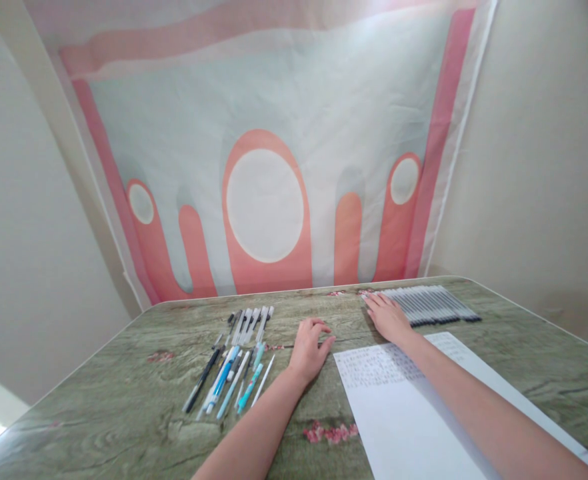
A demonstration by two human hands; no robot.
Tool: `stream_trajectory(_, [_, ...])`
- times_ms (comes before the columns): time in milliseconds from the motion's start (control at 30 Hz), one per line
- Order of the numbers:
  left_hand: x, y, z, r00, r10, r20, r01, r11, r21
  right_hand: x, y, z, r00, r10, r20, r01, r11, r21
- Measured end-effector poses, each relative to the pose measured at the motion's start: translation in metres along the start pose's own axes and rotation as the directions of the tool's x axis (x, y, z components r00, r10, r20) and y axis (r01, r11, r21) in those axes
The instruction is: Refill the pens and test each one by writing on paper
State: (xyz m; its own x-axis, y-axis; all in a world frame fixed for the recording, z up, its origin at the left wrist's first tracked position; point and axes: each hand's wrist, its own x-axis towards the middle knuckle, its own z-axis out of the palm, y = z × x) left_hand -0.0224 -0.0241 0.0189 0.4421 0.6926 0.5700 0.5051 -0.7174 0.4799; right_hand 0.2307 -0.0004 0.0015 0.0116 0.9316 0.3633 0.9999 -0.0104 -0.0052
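Observation:
My left hand (pixel 310 348) rests near the middle of the table, thumb and fingers apart and nothing between them. At the back right, my right hand (pixel 387 317) lies with its fingers spread at the left end of a long row of thin refills (pixel 431 304) with dark ends. My right forearm crosses over a white sheet (pixel 399 420) with handwriting along its top. To the left of my left hand are several loose pens (pixel 221 380), blue, teal, black and white. Behind them stands a group of clear and white pen parts (pixel 249 325) lying side by side.
The wood-patterned table (pixel 124 387) has printed pink flowers. A second white sheet (pixel 504 393) lies partly under the written one or beside it; which, I cannot tell. Behind the table hangs a pink and grey cloth (pixel 324 120).

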Motion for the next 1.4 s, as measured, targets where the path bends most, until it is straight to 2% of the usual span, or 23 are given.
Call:
stream_trajectory(300, [0.002, 0.003, -0.001, 1.0, -0.004, 0.009, 0.004, 1.0, -0.001, 0.0, 0.01, 0.006, 0.992, 0.113, 0.046, -0.113, 0.994, -0.006])
stream_trajectory(500, [0.002, 0.002, 0.0, 1.0, -0.001, 0.016, 0.001, 1.0, 0.013, 0.002, 0.02, 0.02, 0.981, 0.17, 0.092, -0.167, 0.985, -0.03])
stream_trajectory(833, [0.002, 0.002, -0.001, 1.0, 0.0, 0.014, 0.0, 1.0, 0.016, 0.003, 0.024, 0.029, 0.969, 0.198, 0.145, -0.195, 0.98, -0.041])
stream_trajectory(1400, [0.0, 0.001, 0.001, 1.0, 0.008, 0.009, -0.008, 0.999, 0.036, 0.005, 0.03, 0.035, 0.96, 0.244, 0.14, -0.242, 0.97, -0.031])
